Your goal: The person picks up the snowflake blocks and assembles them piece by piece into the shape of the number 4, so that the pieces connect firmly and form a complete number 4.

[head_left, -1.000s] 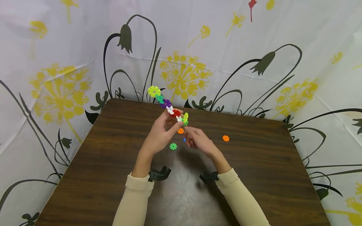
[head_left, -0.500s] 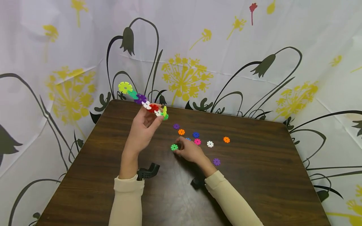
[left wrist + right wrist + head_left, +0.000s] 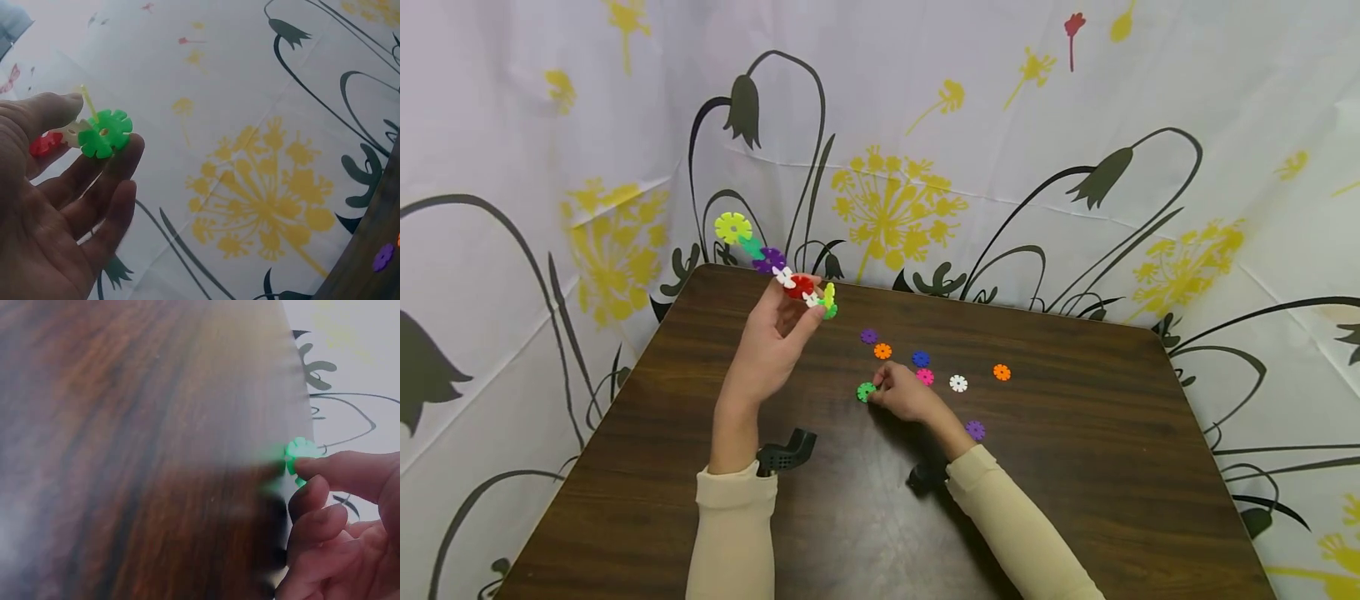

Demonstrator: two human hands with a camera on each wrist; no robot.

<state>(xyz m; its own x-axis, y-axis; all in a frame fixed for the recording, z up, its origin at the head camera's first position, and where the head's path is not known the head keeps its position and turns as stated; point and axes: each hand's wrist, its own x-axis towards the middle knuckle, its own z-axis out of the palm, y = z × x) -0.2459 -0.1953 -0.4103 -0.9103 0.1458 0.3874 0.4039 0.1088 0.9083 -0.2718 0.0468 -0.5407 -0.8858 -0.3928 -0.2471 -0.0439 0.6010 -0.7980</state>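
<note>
My left hand (image 3: 766,350) holds up a chain of interlocking flower discs (image 3: 769,261), pinching it near its lower end. The chain runs from a yellow disc through teal, purple, white, red and white to a green disc with a yellow one standing on it. In the left wrist view the end green disc (image 3: 105,134) shows beyond the thumb. Low over the table, my right hand (image 3: 908,393) pinches a loose green flower disc (image 3: 865,392) by its edge. The right wrist view shows this green disc (image 3: 301,453) at the fingertips, tilted up at the table surface.
Around the right hand on the brown table (image 3: 1075,500) lie several loose discs: purple (image 3: 868,336), orange (image 3: 882,351), blue (image 3: 921,359), pink (image 3: 925,377) and white (image 3: 958,383). Farther right is another orange disc (image 3: 1002,372). A patterned cloth (image 3: 985,125) hangs behind the table.
The left hand has moved left with the chain. My right hand has come away from the chain, gone down to the table and taken hold of the loose green disc.
</note>
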